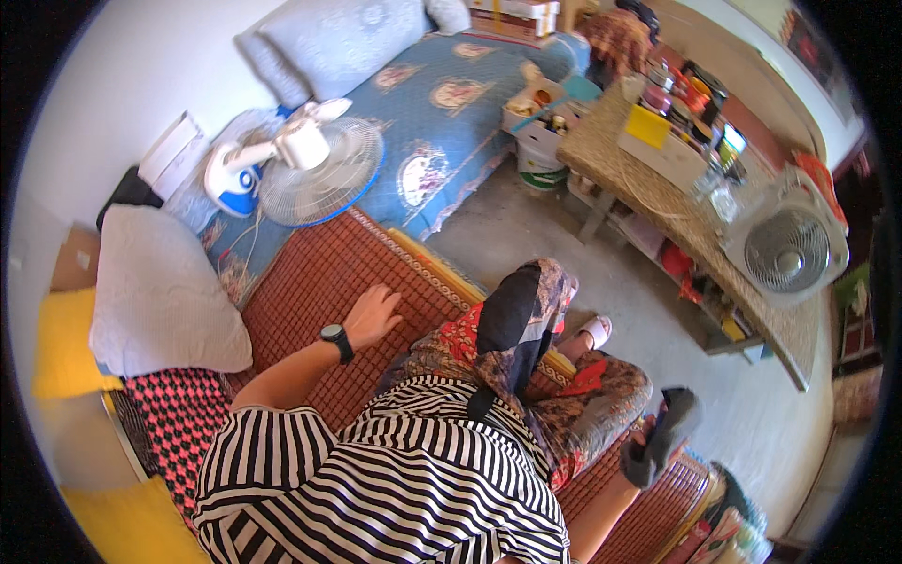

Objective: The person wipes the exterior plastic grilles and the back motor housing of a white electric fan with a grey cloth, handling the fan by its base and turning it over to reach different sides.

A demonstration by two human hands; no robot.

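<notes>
My left hand (pixel 375 317) rests on a brown woven mat (pixel 317 303) with its fingers a little apart and nothing in them. A dark watch (pixel 337 341) is on that wrist. Out to the right, my right hand (pixel 640 438) grips a dark grey cloth item (pixel 666 430), which looks like a sock; it is blurred and hides most of the fingers. Between the hands are my legs in patterned trousers (pixel 599 409). On my lap, against the striped shirt (pixel 423 465), lies a small black piece (pixel 481 404), its kind unclear.
A white and blue electric fan (pixel 303 148) lies tilted on the blue floral bedding (pixel 451 134). Near my left arm is a pale pillow (pixel 165 296). Across the concrete floor (pixel 500 218), a cluttered table (pixel 620 169) bears a box fan (pixel 788 254). A bucket (pixel 539 166) stands beside it.
</notes>
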